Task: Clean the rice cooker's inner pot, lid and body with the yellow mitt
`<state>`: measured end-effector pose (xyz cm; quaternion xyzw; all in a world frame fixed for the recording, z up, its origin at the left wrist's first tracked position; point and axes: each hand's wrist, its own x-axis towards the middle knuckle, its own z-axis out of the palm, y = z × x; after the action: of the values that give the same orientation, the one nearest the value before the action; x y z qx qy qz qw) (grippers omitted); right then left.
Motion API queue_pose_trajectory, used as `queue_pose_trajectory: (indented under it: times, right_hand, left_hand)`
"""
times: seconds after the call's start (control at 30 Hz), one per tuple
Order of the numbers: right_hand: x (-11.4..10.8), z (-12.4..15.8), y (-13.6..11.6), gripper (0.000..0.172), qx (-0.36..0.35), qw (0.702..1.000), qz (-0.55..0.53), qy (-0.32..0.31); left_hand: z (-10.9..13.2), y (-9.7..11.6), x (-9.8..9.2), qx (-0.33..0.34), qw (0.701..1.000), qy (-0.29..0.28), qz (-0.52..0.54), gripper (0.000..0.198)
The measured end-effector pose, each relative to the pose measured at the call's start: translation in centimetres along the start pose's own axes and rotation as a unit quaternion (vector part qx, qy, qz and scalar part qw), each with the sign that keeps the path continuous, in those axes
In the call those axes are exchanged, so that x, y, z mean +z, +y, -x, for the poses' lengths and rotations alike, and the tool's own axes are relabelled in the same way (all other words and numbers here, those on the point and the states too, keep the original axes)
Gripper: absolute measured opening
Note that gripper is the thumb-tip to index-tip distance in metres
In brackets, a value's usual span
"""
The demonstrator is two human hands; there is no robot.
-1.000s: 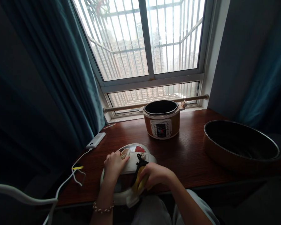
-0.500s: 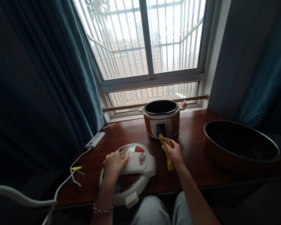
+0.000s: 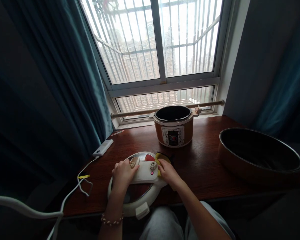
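Left hand [image 3: 122,173] first: it sits on the white lid [image 3: 141,180], fingers and thumb curled around the pale handle [image 3: 134,162] on top. Over to the right hand [image 3: 168,170], and that one is gripping a yellow cloth [image 3: 161,155], bunched against the lid's far right edge, just beside the round valve [image 3: 153,165]. The lid lies on the near side of the table, and both hands are on it.

How far along? The lid is off, apart from the cooker [image 3: 173,136], which stands uncovered by the window with its dark inside in view. The cloth is in use at the rim, so this looks like the middle of the wiping; how much of the lid is done and how much is left, there's no telling from here.

Now the surface: a glossy red-brown table [image 3: 201,166], with a big dark pot [image 3: 226,160] at the right and a white power bank [image 3: 103,148] at the left, its white cable [image 3: 65,199] trailing off the near edge.

And the room: dim, blue curtain [image 3: 72,83] to the left, pale daylight through a barred window [image 3: 161,40], tall buildings hazy beyond.
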<state>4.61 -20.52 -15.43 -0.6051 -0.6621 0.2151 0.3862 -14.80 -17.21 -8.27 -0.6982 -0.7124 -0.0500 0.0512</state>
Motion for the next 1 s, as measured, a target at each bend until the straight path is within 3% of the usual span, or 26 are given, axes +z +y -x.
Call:
queue_pose_trajectory:
  times: [0.23,0.47,0.67,0.83,1.0]
  right_hand:
    - [0.1,0.9,-1.9,0.031,0.065,0.995,0.062,0.031]
    - [3.1,3.3,-4.5,0.041,-0.065,0.986,0.112,0.104]
    - [4.7,3.7,-5.2,0.030,-0.262,0.960,0.097,0.023]
    - [4.2,4.3,-6.2,0.032,-0.306,0.949,0.064,-0.049]
    - [5.4,5.0,-7.1,0.028,-0.375,0.915,0.011,-0.149]
  left_hand:
    - [0.6,0.3,0.0,-0.001,1.000,0.017,-0.004,0.045]
    - [0.8,0.3,0.3,-0.007,0.999,0.033,-0.006,0.044]
    - [0.5,-0.3,0.5,-0.007,0.999,0.032,0.008,0.039]
    - [0.7,-0.3,0.5,-0.005,0.999,0.032,0.020,0.039]
    - [0.6,-0.8,0.3,0.003,0.998,0.027,0.055,0.045]
